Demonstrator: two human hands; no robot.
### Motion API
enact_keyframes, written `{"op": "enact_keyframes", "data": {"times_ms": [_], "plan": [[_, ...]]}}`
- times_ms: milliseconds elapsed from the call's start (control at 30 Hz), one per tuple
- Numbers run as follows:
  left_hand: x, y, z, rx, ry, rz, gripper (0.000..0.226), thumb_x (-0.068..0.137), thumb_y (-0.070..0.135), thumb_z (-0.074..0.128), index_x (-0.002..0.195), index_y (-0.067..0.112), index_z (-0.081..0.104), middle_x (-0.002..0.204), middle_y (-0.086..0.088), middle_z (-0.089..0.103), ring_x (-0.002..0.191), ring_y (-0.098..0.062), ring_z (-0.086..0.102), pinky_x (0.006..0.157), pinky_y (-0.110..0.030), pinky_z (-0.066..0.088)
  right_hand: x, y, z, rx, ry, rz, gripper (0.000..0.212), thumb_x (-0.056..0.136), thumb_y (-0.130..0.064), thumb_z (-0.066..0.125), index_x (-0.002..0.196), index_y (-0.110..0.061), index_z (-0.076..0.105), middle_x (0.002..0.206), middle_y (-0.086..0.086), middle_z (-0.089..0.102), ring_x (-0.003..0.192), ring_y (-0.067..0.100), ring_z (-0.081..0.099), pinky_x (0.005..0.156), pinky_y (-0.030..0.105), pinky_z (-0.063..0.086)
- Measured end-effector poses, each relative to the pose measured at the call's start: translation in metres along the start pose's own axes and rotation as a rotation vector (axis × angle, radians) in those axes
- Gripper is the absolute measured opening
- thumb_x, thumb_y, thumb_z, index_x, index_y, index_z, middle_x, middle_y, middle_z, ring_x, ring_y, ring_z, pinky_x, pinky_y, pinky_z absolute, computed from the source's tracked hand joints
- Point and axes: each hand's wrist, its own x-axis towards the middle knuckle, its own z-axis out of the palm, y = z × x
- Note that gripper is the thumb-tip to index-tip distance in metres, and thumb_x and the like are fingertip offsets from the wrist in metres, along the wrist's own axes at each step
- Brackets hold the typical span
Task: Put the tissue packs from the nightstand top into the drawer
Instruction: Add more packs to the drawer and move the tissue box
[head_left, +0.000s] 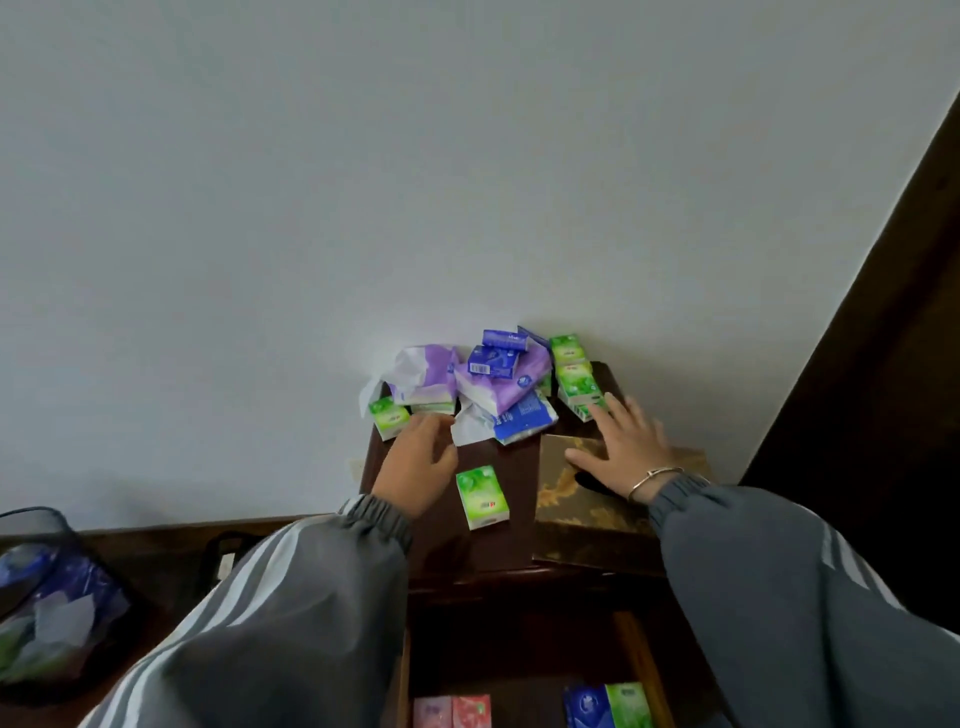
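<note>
A heap of tissue packs (501, 382) in purple, blue and green lies at the back of the dark nightstand top (511, 467), against the wall. One green pack (482, 497) lies alone nearer me. My left hand (418, 462) reaches toward a small green pack (388, 417) at the heap's left edge, fingers loosely curled and holding nothing. My right hand (626, 449) is spread flat, its fingertips at the green packs (576, 382) on the right. Below, the open drawer (639, 660) holds pink packs (452, 712) and a blue and a green pack (608, 705).
A gold-patterned box (587, 525) lies on the right of the nightstand under my right wrist. A black mesh bin (47, 603) with wrappers stands at the lower left. A dark wooden headboard (883, 338) rises on the right, with a white wall behind.
</note>
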Motion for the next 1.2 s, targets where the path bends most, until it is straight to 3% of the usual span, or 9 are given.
{"op": "enact_keyframes", "data": {"times_ms": [67,167,333,533,667,833,967,1100,1200], "plan": [[0.026,-0.002,0.008,0.063,-0.001,0.027,0.041,0.086,0.011,0.060,0.126,0.008,0.054,0.124,-0.010,0.054,0.114,-0.024,0.053,0.094,-0.022,0.036,0.011,-0.002,0.013,0.010,-0.075,0.023,0.077,0.084,-0.073,0.028,0.149,-0.033,0.016,0.159,-0.006,0.008,0.147,0.020,0.006,0.114,0.050,0.014],[0.069,-0.005,0.023,0.201,0.008,0.089,0.055,0.083,0.015,0.062,0.135,0.009,0.046,0.134,-0.011,0.047,0.121,-0.029,0.048,0.102,-0.036,0.039,0.019,0.000,0.025,0.000,-0.066,0.039,0.074,0.084,-0.075,0.020,0.146,-0.036,0.022,0.157,-0.007,0.017,0.144,0.019,0.018,0.112,0.050,0.018],[0.137,-0.003,0.049,0.519,-0.061,0.151,0.085,0.079,0.027,0.065,0.150,0.018,0.020,0.157,-0.008,0.019,0.139,-0.030,0.028,0.106,-0.047,0.033,0.017,0.001,0.032,-0.018,0.002,0.021,0.070,0.084,-0.073,0.021,0.142,-0.036,0.031,0.153,-0.006,0.029,0.140,0.019,0.027,0.108,0.046,0.023],[0.201,0.006,0.073,0.595,-0.210,0.173,0.104,0.075,0.039,0.068,0.153,0.024,0.002,0.161,-0.004,0.000,0.148,-0.032,0.004,0.113,-0.059,0.020,0.016,0.001,0.033,-0.011,0.046,0.014,0.065,0.084,-0.073,0.024,0.136,-0.036,0.039,0.147,-0.008,0.037,0.133,0.017,0.035,0.104,0.043,0.026],[0.218,0.001,0.083,0.496,-0.332,0.124,0.093,0.076,0.036,0.070,0.150,0.018,0.016,0.149,-0.008,0.025,0.130,-0.035,0.039,0.100,-0.053,0.042,0.016,0.000,0.033,-0.030,0.081,0.006,0.064,0.084,-0.073,0.024,0.132,-0.035,0.044,0.140,-0.011,0.045,0.126,0.016,0.042,0.100,0.041,0.028],[0.215,-0.005,0.085,0.521,-0.117,0.267,0.055,0.086,0.028,0.062,0.134,0.014,0.039,0.128,-0.010,0.044,0.107,-0.034,0.053,0.078,-0.046,0.052,0.016,0.000,0.031,-0.025,0.068,0.012,0.063,0.083,-0.072,0.022,0.126,-0.034,0.047,0.128,-0.009,0.052,0.117,0.018,0.048,0.095,0.042,0.031],[0.206,-0.006,0.067,0.293,0.128,0.249,0.049,0.086,0.027,0.063,0.129,0.011,0.045,0.122,-0.012,0.049,0.101,-0.035,0.056,0.071,-0.043,0.050,0.016,-0.001,0.031,-0.014,0.064,0.018,0.062,0.083,-0.072,0.023,0.124,-0.033,0.049,0.126,-0.007,0.054,0.115,0.020,0.049,0.095,0.042,0.032],[0.175,-0.010,0.025,-0.173,0.448,0.040,0.042,0.083,0.034,0.066,0.116,0.017,0.047,0.113,-0.006,0.055,0.093,-0.025,0.059,0.074,-0.033,0.044,0.017,0.000,0.031,-0.026,0.041,0.028,0.062,0.083,-0.072,0.023,0.124,-0.033,0.049,0.127,-0.006,0.053,0.116,0.022,0.049,0.094,0.042,0.031],[0.136,-0.023,-0.004,-0.583,0.418,-0.167,0.028,0.083,0.030,0.067,0.101,0.024,0.046,0.100,-0.001,0.061,0.087,-0.019,0.062,0.076,-0.037,0.054,0.017,0.001,0.030,-0.039,0.033,0.039,0.061,0.083,-0.072,0.022,0.122,-0.035,0.049,0.126,-0.006,0.054,0.115,0.022,0.050,0.093,0.041,0.033]]}}
